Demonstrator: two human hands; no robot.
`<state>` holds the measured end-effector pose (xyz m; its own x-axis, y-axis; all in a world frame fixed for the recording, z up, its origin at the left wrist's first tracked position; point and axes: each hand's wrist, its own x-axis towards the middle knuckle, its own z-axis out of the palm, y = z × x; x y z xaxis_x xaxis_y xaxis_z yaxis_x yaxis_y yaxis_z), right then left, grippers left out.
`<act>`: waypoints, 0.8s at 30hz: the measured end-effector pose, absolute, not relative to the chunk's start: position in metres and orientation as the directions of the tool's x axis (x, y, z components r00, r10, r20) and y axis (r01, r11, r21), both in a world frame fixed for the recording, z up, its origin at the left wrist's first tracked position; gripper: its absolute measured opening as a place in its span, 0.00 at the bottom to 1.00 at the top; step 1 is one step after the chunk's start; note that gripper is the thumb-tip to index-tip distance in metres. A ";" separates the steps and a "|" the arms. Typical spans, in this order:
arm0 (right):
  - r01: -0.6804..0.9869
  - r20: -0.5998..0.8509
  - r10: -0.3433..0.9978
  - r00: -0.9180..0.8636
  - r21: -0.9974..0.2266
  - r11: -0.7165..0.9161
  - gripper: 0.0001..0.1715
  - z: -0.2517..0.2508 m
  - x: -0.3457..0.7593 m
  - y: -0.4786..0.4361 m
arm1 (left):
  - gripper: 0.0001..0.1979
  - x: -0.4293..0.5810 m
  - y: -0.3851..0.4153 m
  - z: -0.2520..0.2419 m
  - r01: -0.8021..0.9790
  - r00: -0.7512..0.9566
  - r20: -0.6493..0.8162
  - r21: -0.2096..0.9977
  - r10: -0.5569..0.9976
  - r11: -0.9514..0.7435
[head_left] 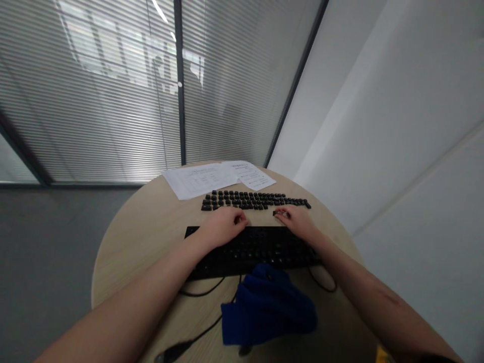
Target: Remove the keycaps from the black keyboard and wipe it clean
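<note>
A black keyboard base [260, 252] lies across a round wooden table [151, 237], stripped of its keycaps. Beyond it, several loose black keycaps [253, 200] are laid out in rows. My left hand [223, 226] rests on the keyboard's far edge, its fingers curled together as in a pinch; what they hold is hidden. My right hand [297, 219] sits at the far edge too, fingers pinched on a small black keycap [279, 214].
Two printed paper sheets [215, 179] lie at the table's far side. A crumpled blue cloth [266, 307] sits near me over the keyboard's black cable [200, 333]. Glass walls with blinds stand behind; a white wall runs on the right.
</note>
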<state>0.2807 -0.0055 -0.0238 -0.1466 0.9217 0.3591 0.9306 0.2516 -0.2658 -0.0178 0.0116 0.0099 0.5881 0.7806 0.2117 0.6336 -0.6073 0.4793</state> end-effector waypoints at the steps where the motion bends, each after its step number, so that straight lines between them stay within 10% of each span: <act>1: 0.934 0.336 0.933 -0.130 -0.273 0.229 0.10 -0.025 0.288 0.008 | 0.09 -0.021 0.017 0.008 0.641 0.586 0.211 0.469 0.782 -0.607; 24: 0.955 0.213 0.969 -0.127 -0.237 0.177 0.14 -0.050 0.308 0.072 | 0.11 -0.031 0.028 0.008 0.555 0.710 0.187 0.444 0.679 -0.703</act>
<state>0.3084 0.0722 -0.0503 -0.1270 0.9688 0.2128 0.9553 0.1772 -0.2366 -0.0315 0.0279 0.0076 0.7098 0.6789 0.1875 0.5554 -0.7032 0.4438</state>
